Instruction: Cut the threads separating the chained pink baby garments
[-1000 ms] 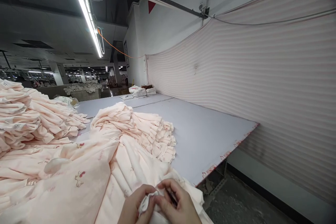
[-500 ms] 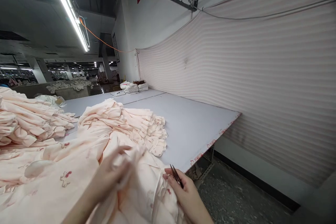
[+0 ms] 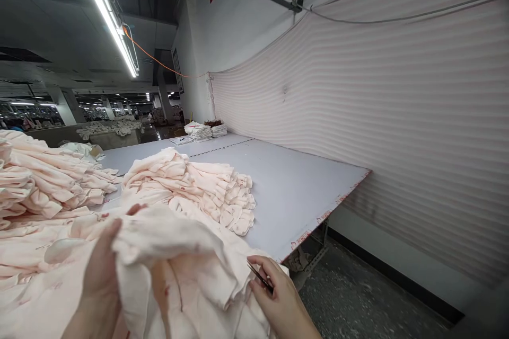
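Note:
A pale pink garment (image 3: pixel 199 259) with small red prints lies bunched at the table's near side, its middle lifted into a fold. My left hand (image 3: pixel 104 265) is closed on the left end of that fold, with part of the fingers hidden behind the cloth. At the garment's right side, my right hand (image 3: pixel 274 288) holds small dark thread snips (image 3: pixel 260 276), blades pointing up and left. Its fingertips are close against the cloth; whether they also pinch it I cannot tell.
Piles of similar pink garments lie on the left (image 3: pixel 51 175) and just beyond my hands (image 3: pixel 186 180). The grey table (image 3: pixel 294 185) reaches back to stacked white cloth pieces (image 3: pixel 199 131). Striped fabric (image 3: pixel 377 100) hangs along the right wall. Dark floor (image 3: pixel 350 296) shows below right.
My left hand has moved left and taken up the garment, raising a fold between my hands. The snips in my right hand have tipped to a flatter angle.

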A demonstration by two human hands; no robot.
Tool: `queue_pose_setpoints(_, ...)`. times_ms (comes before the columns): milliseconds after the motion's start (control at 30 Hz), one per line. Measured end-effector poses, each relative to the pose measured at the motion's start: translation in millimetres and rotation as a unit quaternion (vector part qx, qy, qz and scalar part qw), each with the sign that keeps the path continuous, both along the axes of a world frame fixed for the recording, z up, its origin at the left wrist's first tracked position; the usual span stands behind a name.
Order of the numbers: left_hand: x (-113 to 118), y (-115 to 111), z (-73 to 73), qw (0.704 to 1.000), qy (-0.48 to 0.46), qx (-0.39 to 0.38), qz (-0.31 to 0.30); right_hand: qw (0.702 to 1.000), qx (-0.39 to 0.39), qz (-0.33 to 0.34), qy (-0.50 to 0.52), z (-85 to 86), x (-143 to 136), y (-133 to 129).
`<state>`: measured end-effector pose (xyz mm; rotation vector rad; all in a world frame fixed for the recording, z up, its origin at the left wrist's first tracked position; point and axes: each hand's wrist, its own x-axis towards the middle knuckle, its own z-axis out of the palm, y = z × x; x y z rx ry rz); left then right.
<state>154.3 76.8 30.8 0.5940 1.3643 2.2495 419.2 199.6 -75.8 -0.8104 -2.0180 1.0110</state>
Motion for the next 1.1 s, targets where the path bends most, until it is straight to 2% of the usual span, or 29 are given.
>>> queue_pose_setpoints(67,-18.7,-12.6,8.7,0.992,-0.111,0.02,0.051,1.0,0.016,-0.013,0.001,2.6,-2.7,4.2)
queue_pose_setpoints(100,-26.7,-19.0,11.3,0.989,-0.127,0.005,0.073,1.0,0.024,-0.018,0.004,4.5,-4.4,6.5)
queue_pose_setpoints(133,-33.2,-25.0,12.5,0.991,-0.105,-0.016,0.084,0.999,0.029,-0.022,0.01,6.6,-6.4,8.8)
queue_pose_setpoints(200,-38.7,-33.3,10.8,0.993,0.056,-0.089,0.061,0.999,0.024,-0.025,0.028,11.3,-10.8,12.3)
queue_pose_setpoints(233,-36.1,-34.7,8.4,0.975,0.17,-0.142,0.036,0.999,0.01,-0.02,0.036,13.7,-13.2,13.2)
queue_pose_setpoints(267,-29.2,-33.8,5.1,0.938,0.282,-0.202,-0.002,0.999,-0.007,-0.013,0.041,16.0,-15.7,13.4)
queue_pose_setpoints(333,-2.7,-24.8,-3.3,0.84,0.44,-0.305,-0.09,0.998,-0.037,0.003,0.051,20.2,-21.1,11.5)
queue_pose_setpoints(367,15.3,-17.1,-8.3,0.799,0.476,-0.343,-0.134,0.997,-0.047,0.011,0.059,22.2,-23.9,9.6)
queue_pose_setpoints(400,34.4,-7.8,-13.5,0.775,0.497,-0.354,-0.163,0.996,-0.051,0.018,0.07,24.2,-26.5,7.5)
queue_pose_setpoints(467,69.5,12.5,-24.2,0.75,0.535,-0.335,-0.2,0.994,-0.045,0.033,0.09,28.3,-30.5,3.3)
queue_pose_setpoints(533,91.5,30.3,-33.5,0.745,0.56,-0.308,-0.193,0.993,-0.027,0.046,0.102,32.4,-32.0,0.9)
queue_pose_setpoints(633,96.0,43.7,-42.8,0.755,0.565,-0.281,-0.177,0.989,0.006,0.012,0.149,32.6,-29.2,0.1)
queue_pose_setpoints(700,88.7,44.5,-45.9,0.769,0.55,-0.278,-0.171,0.982,0.01,-0.037,0.185,24.4,-26.6,-2.0)
queue_pose_setpoints(800,79.3,40.7,-48.0,0.803,0.526,-0.244,-0.141,0.972,-0.031,-0.073,0.223,0.5,-26.3,-10.8)
queue_pose_setpoints(900,78.7,36.4,-49.6,0.853,0.472,-0.184,-0.126,0.967,-0.058,-0.066,0.241,-20.6,-29.4,-19.4)
queue_pose_setpoints(967,81.0,33.2,-52.2,0.882,0.421,-0.142,-0.16,0.973,-0.031,-0.037,0.226,-24.9,-30.7,-19.5)
queue_pose_setpoints(1033,83.0,29.1,-57.0,0.887,0.401,-0.117,-0.196,0.98,0.004,-0.004,0.201,-22.5,-30.8,-15.6)
queue_pose_setpoints(1100,83.6,24.4,-63.9,0.871,0.439,-0.129,-0.18,0.981,0.03,0.008,0.19,-18.2,-30.4,-12.0)
